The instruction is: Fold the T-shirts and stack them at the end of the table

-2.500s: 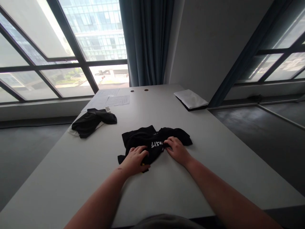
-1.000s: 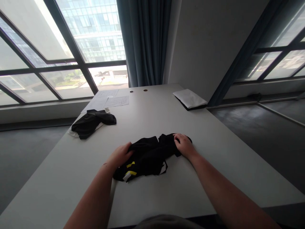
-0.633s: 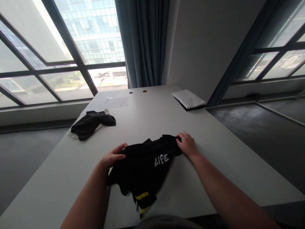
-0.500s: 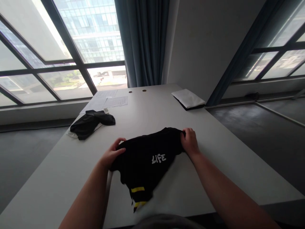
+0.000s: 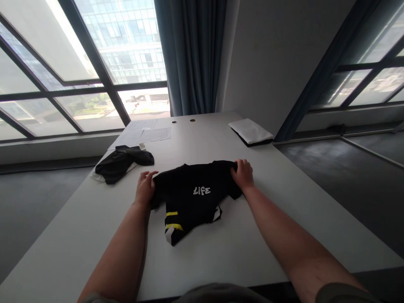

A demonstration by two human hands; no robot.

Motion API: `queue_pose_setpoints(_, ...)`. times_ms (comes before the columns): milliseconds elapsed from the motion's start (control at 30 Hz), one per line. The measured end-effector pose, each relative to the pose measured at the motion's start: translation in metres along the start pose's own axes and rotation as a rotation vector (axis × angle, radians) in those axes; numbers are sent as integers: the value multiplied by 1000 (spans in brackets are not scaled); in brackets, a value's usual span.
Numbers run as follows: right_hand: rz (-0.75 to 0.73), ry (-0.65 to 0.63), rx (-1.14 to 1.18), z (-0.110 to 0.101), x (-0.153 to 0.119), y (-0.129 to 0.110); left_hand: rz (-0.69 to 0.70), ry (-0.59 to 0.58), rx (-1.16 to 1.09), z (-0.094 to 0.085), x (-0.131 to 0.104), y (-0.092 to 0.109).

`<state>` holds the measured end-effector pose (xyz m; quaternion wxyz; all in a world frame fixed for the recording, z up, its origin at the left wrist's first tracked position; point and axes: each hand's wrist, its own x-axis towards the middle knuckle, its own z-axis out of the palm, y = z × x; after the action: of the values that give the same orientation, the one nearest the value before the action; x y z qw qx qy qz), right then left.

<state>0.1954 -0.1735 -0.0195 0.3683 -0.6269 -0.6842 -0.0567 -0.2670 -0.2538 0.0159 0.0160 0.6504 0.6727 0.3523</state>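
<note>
The shirt (image 5: 189, 179) lies on the table (image 5: 202, 143), twelve o'clock pointing away from the person. The left hand (image 5: 144, 189) is at its nine o'clock, the right hand (image 5: 243, 174) at its two, both touching it. Apart from it, at ten, lies the cloth (image 5: 112, 166), by the table's left edge; papers (image 5: 154, 134) lie behind that, at eleven, with the window (image 5: 135, 46) beyond. Two holes (image 5: 174, 122) sit at twelve, the curtain (image 5: 194, 59) behind them. The stack (image 5: 252, 131) lies at one, by the right edge.

Dark grey-green short sleeves (image 5: 342, 293), greyish top (image 5: 217, 293) (only upper edge showing), bare forearms (image 5: 284, 235).
</note>
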Motion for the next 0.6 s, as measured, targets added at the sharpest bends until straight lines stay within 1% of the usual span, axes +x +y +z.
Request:
queue_pose_setpoints(67,14,-5,-100,3,7,-4,6,-42,119,4,1,-2)
queue_pose_setpoints(100,12,10,-134,2,9,-6,34,-57,152,5,-1,0)
queue_pose_setpoints(167,-30,45,-166,-4,9,-13,132,-87,178,9,-7,10)
queue_pose_setpoints(200,-62,49,-169,-9,6,-17,181,-121,180,11,-11,16)
queue_pose_setpoints(233,-92,38,-165,-14,2,-21,217,-180,184,13,-16,23)
queue_pose_setpoints(267,-121,4,-151,-19,-4,-26,237,-259,194,17,-21,30)
queue_pose_setpoints(333,-166,-120,-107,-27,-19,-38,235,-412,236,24,-29,40)
queue_pose_setpoints(400,-203,-272,-80,-28,-37,-48,197,-504,285,30,-33,44)
queue_pose_setpoints(500,-202,-436,-137,-23,-55,-54,139,-556,332,32,-31,44)
queue_pose_setpoints(600,-101,-514,-213,-14,-52,-46,38,-560,384,27,-24,44)
